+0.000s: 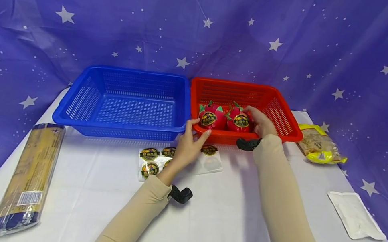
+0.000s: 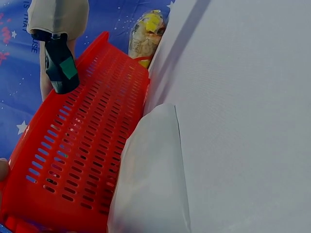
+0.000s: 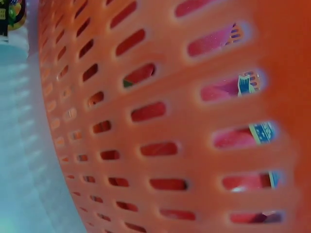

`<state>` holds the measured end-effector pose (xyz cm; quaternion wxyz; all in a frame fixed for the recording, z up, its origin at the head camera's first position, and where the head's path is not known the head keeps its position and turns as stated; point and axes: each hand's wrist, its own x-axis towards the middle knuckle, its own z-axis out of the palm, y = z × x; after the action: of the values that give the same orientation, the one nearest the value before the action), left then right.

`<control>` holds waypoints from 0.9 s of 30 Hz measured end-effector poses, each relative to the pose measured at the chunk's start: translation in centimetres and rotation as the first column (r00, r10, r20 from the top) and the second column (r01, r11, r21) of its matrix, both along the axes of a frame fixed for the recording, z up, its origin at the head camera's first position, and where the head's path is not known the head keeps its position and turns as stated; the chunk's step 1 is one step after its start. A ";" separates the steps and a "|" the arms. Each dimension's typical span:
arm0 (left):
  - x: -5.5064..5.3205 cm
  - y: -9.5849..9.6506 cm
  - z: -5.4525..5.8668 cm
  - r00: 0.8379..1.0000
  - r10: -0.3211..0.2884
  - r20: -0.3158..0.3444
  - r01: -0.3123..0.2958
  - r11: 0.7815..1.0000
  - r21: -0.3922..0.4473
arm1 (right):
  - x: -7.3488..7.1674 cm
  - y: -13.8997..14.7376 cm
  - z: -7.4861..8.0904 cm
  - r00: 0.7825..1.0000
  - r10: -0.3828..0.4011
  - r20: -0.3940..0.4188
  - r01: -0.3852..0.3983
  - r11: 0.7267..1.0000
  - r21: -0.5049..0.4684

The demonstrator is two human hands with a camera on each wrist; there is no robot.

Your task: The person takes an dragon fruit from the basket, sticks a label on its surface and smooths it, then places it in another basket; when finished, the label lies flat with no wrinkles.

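Two pink-red dragon fruits with green tips sit side by side in the red basket (image 1: 289,126), each bearing a round black-and-gold sticker. My right hand (image 1: 261,122) reaches over the near rim and holds the right dragon fruit (image 1: 235,116) from its right side; some fingers are hidden behind it. At the basket's near left corner is my left hand (image 1: 188,146), thumb and forefinger spread at the rim, close to the left dragon fruit (image 1: 220,121). Through the slots of the red basket wall (image 3: 180,128), pink fruit shows in the right wrist view.
A blue basket (image 1: 125,132) adjoins the red one on the left. A sticker sheet (image 1: 143,163) lies partly under my left hand. A long brown package (image 1: 33,166) is at left; a yellow-edged bag (image 1: 318,144) and a white packet (image 1: 355,215) are at right.
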<state>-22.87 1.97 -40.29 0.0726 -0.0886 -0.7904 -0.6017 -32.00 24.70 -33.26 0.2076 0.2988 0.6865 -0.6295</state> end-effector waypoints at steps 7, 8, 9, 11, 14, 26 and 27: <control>0.0 0.1 0.0 1.000 0.011 -0.010 -0.011 1.000 0.011 | 0.0 -0.2 0.0 0.997 0.036 -0.071 -0.039 0.998 -0.043; 0.0 0.1 0.0 1.000 0.013 -0.011 -0.013 1.000 0.014 | 0.0 -0.3 0.0 0.996 0.035 -0.080 -0.038 0.999 -0.038; 0.0 0.2 0.0 1.000 0.011 -0.013 -0.010 1.000 0.020 | 0.1 -0.3 0.0 0.996 0.035 -0.084 -0.038 0.999 -0.030; 0.0 0.2 0.0 1.000 0.006 -0.011 -0.006 1.000 0.028 | 0.2 -0.4 0.0 0.995 0.024 -0.098 -0.025 1.000 -0.014; 0.0 0.1 0.0 1.000 0.002 -0.001 -0.002 1.000 0.030 | 0.4 -0.6 0.0 0.989 -0.008 -0.146 0.012 1.000 0.027; 0.6 -0.6 0.6 0.988 0.120 -0.099 -0.147 0.926 -0.347 | 0.9 -3.4 -1.4 0.587 0.096 -0.804 0.538 0.696 0.476; 0.7 -0.8 0.7 0.988 0.113 -0.107 -0.146 0.911 -0.385 | 0.9 -3.6 -1.5 0.527 0.152 -0.836 0.561 0.677 0.476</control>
<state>-22.14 1.20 -39.57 0.1256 -0.0734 -0.8953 -0.4210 -31.05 21.11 -34.73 -0.3536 0.1083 0.8379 -0.4014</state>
